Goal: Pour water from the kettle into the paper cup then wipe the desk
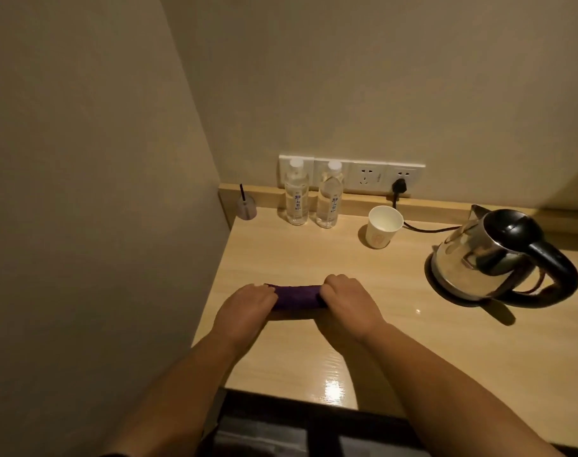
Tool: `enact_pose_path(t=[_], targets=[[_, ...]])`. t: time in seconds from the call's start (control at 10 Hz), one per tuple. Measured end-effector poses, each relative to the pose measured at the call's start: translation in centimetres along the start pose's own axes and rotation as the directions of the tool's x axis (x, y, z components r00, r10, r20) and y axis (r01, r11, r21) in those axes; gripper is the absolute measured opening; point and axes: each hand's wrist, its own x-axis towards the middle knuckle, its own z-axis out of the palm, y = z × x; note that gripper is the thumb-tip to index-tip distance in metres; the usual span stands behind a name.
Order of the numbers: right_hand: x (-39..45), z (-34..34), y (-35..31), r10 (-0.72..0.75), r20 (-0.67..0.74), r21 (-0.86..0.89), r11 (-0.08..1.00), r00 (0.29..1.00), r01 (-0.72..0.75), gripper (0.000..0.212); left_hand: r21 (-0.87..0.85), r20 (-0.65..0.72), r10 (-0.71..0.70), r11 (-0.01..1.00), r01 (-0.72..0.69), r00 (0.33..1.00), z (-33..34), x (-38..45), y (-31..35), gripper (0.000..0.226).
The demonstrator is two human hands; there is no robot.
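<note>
Both hands rest on a purple cloth [297,296] that lies folded or rolled into a narrow strip near the left edge of the desk [314,258], about midway between its front and back edges. The left hand [248,306] covers the cloth's left end and the right hand [343,300] covers its right end, each palm down with the fingers curled over the fabric, so only the middle stretch of cloth shows between them. The fingers look closed down on it (whether they pinch it or merely press it flat, I cannot tell). The cup [383,227] stands upright toward the back edge, well apart from the cloth, its inside pale; a water level cannot be made out. The kettle [492,255] sits on its base near the right edge, lid shut, black handle turned toward the front right. Its cord [423,228] runs behind the cup to a plug [399,186] in the socket strip [363,175] on the wall. Two bottles [314,199] stand side by side at the back edge, left of the cup, in front of the strip. In the back left corner stands a small clear container [246,207] with a dark stick rising from it.
</note>
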Motion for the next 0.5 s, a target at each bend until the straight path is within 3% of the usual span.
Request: enact_pose_path(t=[0.1, 0.2, 0.4, 0.5], targets=[[-2.7, 4.1, -0.2, -0.055, 0.04, 0.04, 0.998, 0.998, 0.053, 0.011, 0.028, 0.045, 0.147, 0.989, -0.148, 0.988, 4.6, -2.4, -0.4, 0.055], [-5.3, 5.9, -0.4, -0.016, 0.032, 0.101, 0.995, 0.999, 0.012, 0.023, 0.016, 0.056, 0.201, 0.979, -0.202, 0.978, 6.3, -3.9, -1.5, 0.065], [-7.1, 4.8, -2.0, 0.078, 0.096, 0.091, 0.992, 0.992, -0.087, 0.046, -0.029, 0.193, 0.212, 0.977, -0.211, 0.958, 4.3, -3.6, -2.1, 0.059], [-7.1, 2.9, -3.1, 0.132, 0.074, 0.161, 0.977, 0.988, -0.143, 0.036, -0.11, 0.177, 0.185, 0.98, -0.168, 0.967, 3.6, -3.8, -1.9, 0.056]])
